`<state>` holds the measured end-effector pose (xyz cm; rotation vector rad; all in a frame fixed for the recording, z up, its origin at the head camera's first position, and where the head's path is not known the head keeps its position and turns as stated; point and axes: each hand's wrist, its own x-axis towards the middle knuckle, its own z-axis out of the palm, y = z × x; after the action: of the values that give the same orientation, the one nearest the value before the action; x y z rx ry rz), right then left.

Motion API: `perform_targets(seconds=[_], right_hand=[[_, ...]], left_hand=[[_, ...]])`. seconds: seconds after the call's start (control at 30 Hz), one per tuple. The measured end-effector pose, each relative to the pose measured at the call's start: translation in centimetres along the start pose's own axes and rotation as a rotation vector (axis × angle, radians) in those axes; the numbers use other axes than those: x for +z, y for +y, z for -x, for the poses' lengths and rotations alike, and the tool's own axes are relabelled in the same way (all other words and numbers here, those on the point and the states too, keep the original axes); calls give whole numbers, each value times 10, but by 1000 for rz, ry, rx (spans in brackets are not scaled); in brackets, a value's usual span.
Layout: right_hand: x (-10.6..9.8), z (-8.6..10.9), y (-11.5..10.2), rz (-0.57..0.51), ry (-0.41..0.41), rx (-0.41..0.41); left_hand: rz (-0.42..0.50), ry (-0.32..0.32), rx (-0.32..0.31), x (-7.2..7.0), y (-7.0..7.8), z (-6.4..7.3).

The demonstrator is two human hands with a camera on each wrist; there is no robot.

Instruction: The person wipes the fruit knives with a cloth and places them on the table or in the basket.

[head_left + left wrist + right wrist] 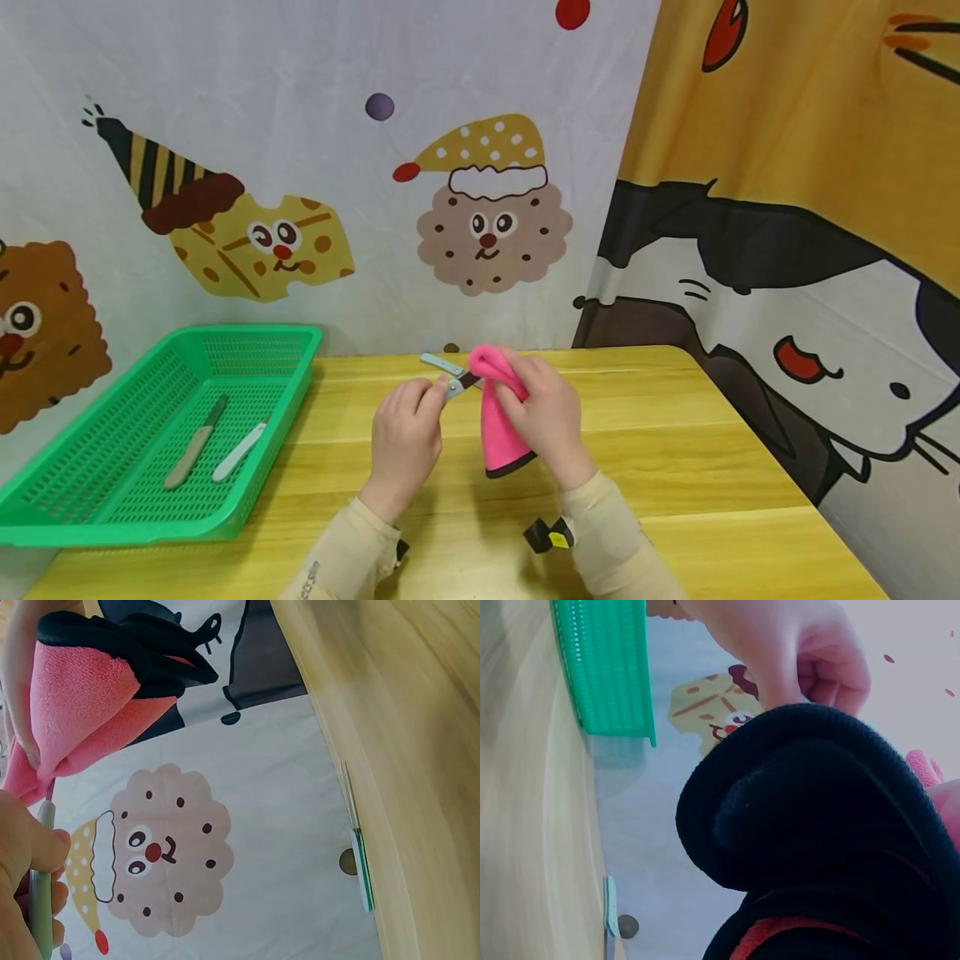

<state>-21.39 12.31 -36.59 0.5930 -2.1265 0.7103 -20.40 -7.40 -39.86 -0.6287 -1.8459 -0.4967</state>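
Observation:
My left hand (408,433) grips a knife by its pale blue-green handle (43,881), with the thumb along the handle. A round pivot shows where the dark blade (469,379) begins. My right hand (547,408) pinches a folded pink cloth (504,429) with black edging around the far part of that blade, hiding its tip. The cloth's lower end hangs loose above the table. From the right wrist view, its black underside (817,802) covers much of the scene. Behind the hands, a second knife (441,363) with a pale blue handle lies on the table.
At the left stands a green plastic basket (281,446) with perforated walls. Inside it lie a beige-handled knife (191,457) and a pale blue-handled knife (238,452). The wooden table (675,458) ends at a printed cloth backdrop (360,275).

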Motion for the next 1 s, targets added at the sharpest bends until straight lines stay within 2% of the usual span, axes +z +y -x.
perform_targets(seconds=[0.2,0.4,0.63,0.8,1.0], right_hand=[[-7,-3,8,12,-2,78],[-22,-2,30,55,-4,178],[-34,5,47,66,28,196],[-37,7,51,70,34,196],[-39,7,51,55,30,195]], left_hand=[[3,-22,-15,-3,0,0],[21,-63,-26,-8,-2,1],[37,-89,-41,-17,-7,-4],[46,-121,-33,-25,-8,-16],[56,-172,-20,-45,-15,-42]])
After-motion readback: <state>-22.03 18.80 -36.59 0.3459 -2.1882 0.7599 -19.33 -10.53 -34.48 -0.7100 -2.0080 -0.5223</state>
